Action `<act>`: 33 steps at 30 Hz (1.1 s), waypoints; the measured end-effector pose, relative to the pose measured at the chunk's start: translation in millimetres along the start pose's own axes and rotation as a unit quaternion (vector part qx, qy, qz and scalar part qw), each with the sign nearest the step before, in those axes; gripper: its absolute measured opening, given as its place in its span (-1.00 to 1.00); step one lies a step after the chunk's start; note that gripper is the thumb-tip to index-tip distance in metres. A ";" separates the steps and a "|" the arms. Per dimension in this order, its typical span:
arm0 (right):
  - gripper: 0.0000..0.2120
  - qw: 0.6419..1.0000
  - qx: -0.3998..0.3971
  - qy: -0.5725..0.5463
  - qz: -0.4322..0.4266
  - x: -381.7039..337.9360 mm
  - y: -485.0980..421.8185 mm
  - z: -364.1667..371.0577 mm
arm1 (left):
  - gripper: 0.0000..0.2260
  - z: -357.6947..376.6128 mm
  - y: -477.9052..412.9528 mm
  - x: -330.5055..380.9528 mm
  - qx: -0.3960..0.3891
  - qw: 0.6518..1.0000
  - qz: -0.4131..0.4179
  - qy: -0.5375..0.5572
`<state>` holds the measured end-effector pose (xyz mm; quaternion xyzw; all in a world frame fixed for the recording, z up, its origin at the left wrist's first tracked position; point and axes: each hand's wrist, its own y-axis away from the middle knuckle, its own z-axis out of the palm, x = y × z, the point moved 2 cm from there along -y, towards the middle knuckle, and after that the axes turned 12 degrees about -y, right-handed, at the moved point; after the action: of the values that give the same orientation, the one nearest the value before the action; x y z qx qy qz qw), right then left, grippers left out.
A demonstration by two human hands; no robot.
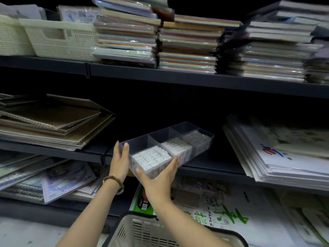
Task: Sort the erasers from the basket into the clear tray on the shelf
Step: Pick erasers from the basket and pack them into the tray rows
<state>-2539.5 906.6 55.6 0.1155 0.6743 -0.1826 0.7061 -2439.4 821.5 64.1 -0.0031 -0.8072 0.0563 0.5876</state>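
at a dark stationery shelf (213, 171), above a beige basket (124, 232), a clear tray (160, 134) sits angled at the shelf's front edge, left hand (120, 161) and right hand (158, 180) pressed straight-fingered against its near end, white erasers (153, 156) filling three compartments.
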 end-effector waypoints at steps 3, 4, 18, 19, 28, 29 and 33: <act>0.18 1.000 0.004 -0.012 0.005 2.6 0.3 -3.0 | -0.54 0.1 -4.4 -8.2 0.011 1.000 -0.007 0.006; 0.18 1.000 -0.001 -0.010 0.003 3.9 0.2 -7.5 | -0.60 -2.2 -5.5 -9.2 0.022 1.000 -0.007 0.007; -0.53 0.998 0.005 -0.052 0.044 -1.7 -11.1 -165.7 | -0.70 41.2 57.3 -0.5 -0.179 0.984 0.022 0.000; -0.46 0.996 0.041 -0.070 0.046 -1.4 -10.2 -170.7 | -0.70 50.5 63.1 3.2 -0.192 0.981 0.019 0.016; -0.03 0.983 0.132 -0.114 0.055 -3.7 -6.8 -127.8 | -0.72 114.1 88.9 19.6 -0.274 0.960 -0.006 0.062; -0.04 0.982 0.139 -0.118 0.057 -5.0 -9.9 -128.5 | -0.73 113.6 85.8 19.8 -0.263 0.963 0.002 0.051; -0.07 0.985 0.111 -0.105 0.077 -3.2 -11.3 -138.6 | -0.83 94.2 62.0 17.7 -0.159 0.987 0.035 -0.001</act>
<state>-2670.4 953.4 50.9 0.2248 0.5613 -0.2128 0.7675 -2538.1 876.1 46.5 -0.1247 -0.8059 -0.0521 0.5765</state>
